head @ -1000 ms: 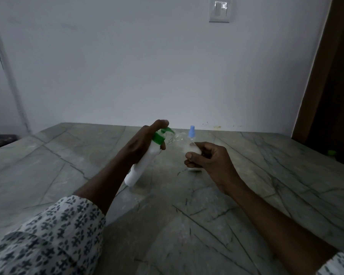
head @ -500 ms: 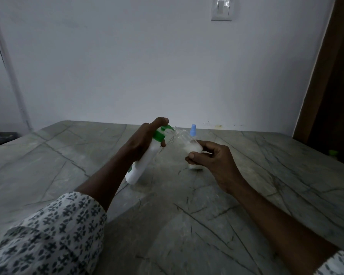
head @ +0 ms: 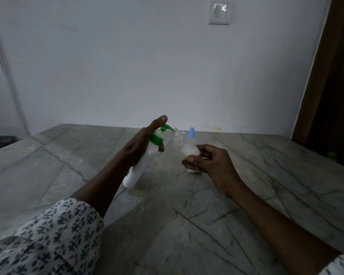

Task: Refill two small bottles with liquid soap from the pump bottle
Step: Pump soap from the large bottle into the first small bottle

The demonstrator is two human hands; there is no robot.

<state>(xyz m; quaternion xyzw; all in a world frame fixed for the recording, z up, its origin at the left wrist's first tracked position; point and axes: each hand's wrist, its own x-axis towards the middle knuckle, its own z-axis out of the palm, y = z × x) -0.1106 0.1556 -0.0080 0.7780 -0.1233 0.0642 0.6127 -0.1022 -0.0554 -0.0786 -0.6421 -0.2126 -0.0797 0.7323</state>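
My left hand [head: 142,144] grips a white pump bottle [head: 141,165] with a green collar and pump head, tilted to the right, its base resting on the table. My index finger is lifted above the pump head. The green spout touches the open mouth of a small clear bottle [head: 184,145], which my right hand [head: 209,163] holds tilted to the left, above the table. White soap fills its lower part. Behind it stands a second small bottle, of which only the blue spray top [head: 191,132] shows.
The grey-green marble table [head: 187,225] with dark veins runs back to a white wall with a light switch [head: 219,13]. A brown door or curtain [head: 334,76] stands at the right. A dark object lies at the far left edge.
My left index finger has risen off the pump head, which has come up. Both hands and bottles stay nearly in place.
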